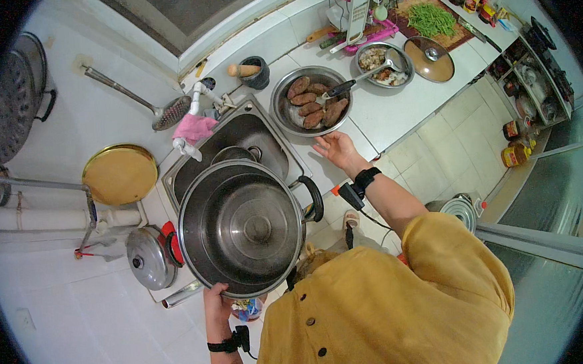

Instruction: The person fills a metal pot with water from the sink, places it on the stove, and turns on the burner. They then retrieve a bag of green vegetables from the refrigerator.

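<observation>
Head view: left grip (217, 304) clasps pot (202, 247); right grip (338, 150) splayed beside bowl (288, 113) of sweet potatoes (313, 119).

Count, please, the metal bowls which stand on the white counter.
2: the larger bowl, with brown tubers, beside the right hand; the smaller bowl, with food, beside the glass lid. Others may be hidden.

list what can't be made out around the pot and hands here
In the head view:
- Left hand: its grip under the rim, hidden by the large pot.
- Sink: its near part, covered by the same pot.
- Right hand: whether it touches the metal bowl; any gap is too small to tell.
- Dark round pan: its left side, cut off by the picture's black border.
</observation>
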`<state>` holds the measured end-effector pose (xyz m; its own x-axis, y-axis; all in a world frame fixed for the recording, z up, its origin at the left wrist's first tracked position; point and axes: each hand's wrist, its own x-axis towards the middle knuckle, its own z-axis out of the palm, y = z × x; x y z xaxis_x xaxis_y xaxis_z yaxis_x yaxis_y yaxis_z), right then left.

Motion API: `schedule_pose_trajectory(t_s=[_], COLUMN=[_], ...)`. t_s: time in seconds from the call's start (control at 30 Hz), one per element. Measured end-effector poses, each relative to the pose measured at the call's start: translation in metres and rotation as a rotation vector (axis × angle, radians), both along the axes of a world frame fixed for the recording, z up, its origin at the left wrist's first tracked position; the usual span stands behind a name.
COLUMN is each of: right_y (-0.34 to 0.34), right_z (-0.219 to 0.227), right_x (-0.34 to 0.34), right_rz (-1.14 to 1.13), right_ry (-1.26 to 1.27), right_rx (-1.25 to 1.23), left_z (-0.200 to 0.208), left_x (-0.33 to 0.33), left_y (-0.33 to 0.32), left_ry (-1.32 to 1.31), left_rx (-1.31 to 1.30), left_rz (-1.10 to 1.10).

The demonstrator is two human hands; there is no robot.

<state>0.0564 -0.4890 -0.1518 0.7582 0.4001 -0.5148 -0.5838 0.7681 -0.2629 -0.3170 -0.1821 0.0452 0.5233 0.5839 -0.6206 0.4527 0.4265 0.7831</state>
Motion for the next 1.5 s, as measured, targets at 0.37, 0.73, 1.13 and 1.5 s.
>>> schedule_pose_trajectory(t_s=[0.37,0.73,1.13,1.5], right_y=[-0.002,-0.065,-0.121,-0.208], right_z=[-0.008,-0.002,0.032,0.057], right_x=[0.088,0.103,0.060,0.025], right_rz=[-0.023,0.055,0.144,0.169], right_ry=[-0.156,-0.122,-0.185,-0.316], right_rx=[-0.144,-0.198,-0.540,-0.847], left_z=[0.000,0.006,0.012,-0.022], left_x=[0.009,0.075,0.133,0.214], left_y=[-0.023,-0.059,-0.088,-0.136], left_ry=[0.035,0.006,0.027,-0.030], left_rx=[-0.006,0.051,-0.011,-0.139], left_rz=[-0.003,-0.116,-0.251,-0.569])
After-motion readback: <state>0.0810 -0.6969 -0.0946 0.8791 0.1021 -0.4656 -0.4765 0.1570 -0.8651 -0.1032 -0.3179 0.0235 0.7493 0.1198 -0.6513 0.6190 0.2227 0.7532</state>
